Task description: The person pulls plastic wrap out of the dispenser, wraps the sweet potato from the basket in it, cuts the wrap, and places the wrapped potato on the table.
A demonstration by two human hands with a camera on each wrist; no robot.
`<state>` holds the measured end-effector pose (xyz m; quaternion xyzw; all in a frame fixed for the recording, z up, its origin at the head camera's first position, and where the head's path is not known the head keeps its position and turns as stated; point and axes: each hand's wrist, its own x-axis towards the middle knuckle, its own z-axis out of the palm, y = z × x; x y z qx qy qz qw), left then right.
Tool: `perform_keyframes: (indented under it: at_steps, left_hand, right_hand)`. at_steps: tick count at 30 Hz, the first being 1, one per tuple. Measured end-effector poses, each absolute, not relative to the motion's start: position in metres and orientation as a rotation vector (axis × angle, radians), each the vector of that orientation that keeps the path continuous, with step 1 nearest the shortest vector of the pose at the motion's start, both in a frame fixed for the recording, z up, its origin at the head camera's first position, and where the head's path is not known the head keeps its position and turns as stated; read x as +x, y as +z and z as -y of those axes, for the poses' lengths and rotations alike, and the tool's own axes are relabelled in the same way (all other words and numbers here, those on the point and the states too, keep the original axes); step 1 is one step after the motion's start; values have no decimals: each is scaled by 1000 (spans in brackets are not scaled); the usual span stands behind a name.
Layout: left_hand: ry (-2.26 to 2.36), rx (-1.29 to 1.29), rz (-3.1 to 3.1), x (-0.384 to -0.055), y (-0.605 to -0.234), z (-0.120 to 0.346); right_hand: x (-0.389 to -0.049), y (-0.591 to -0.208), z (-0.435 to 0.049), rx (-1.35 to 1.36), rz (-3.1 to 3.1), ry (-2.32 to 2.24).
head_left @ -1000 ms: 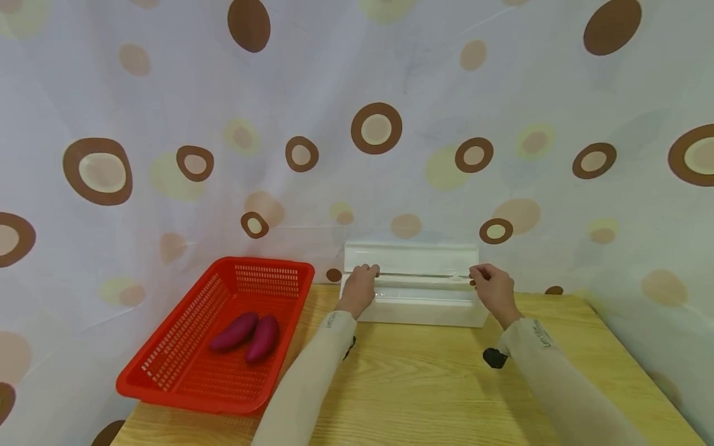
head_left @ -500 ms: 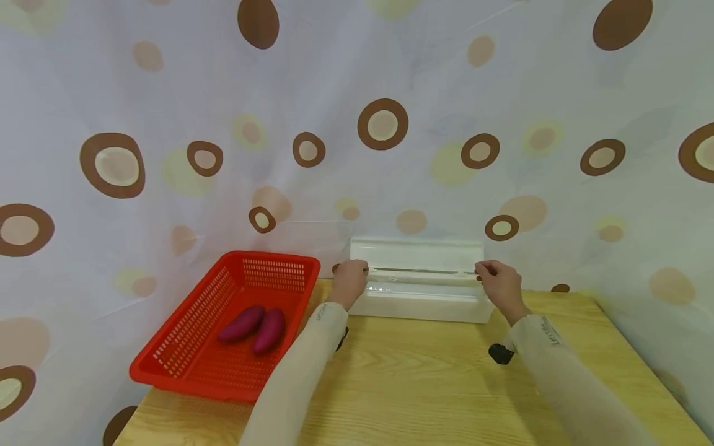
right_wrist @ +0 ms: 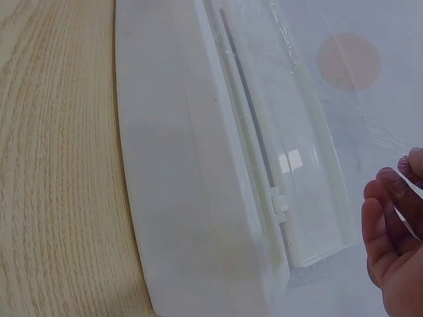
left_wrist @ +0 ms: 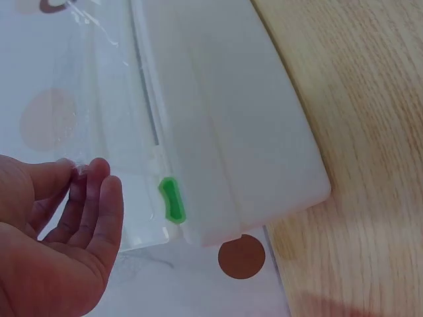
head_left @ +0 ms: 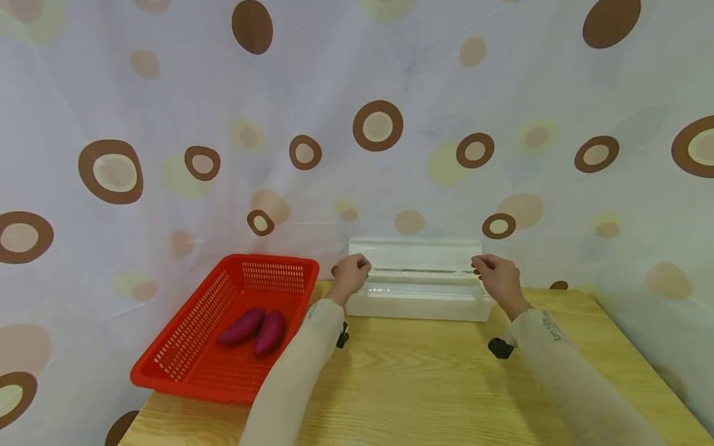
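Observation:
A long white cling film dispenser [head_left: 418,308] stands on the table with its lid [head_left: 415,254] raised. Clear cling film [right_wrist: 360,122] stretches up from it, wrinkled along its free edge. My left hand [head_left: 348,276] pinches one corner of the film between thumb and fingertips, above the dispenser's left end. The right hand [head_left: 499,282] pinches the opposite corner at the right end. In the right wrist view a small white slide cutter [right_wrist: 280,205] sits on the rail. A green clip [left_wrist: 173,199] shows at the left end in the left wrist view.
To the left, a red plastic basket [head_left: 167,371] holds two purple sweet potatoes [head_left: 243,326]. The wooden table [head_left: 413,384] reaches back to a spotted curtain [head_left: 424,74] behind the dispenser.
The left hand has moved from the dispenser's rail up and slightly left, bringing the film's edge with it. The right hand has lifted slightly. The head view has shifted a little.

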<state>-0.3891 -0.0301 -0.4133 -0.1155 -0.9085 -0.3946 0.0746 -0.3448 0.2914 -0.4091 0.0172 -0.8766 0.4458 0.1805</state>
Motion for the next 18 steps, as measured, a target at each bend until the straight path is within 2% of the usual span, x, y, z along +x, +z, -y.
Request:
perform_keyframes:
  at_steps: [18]
  left_hand:
    - [-1307,-442,2643,-379,-388,36]
  right_hand:
    - [-338,-392,-298,69,2434,1288]
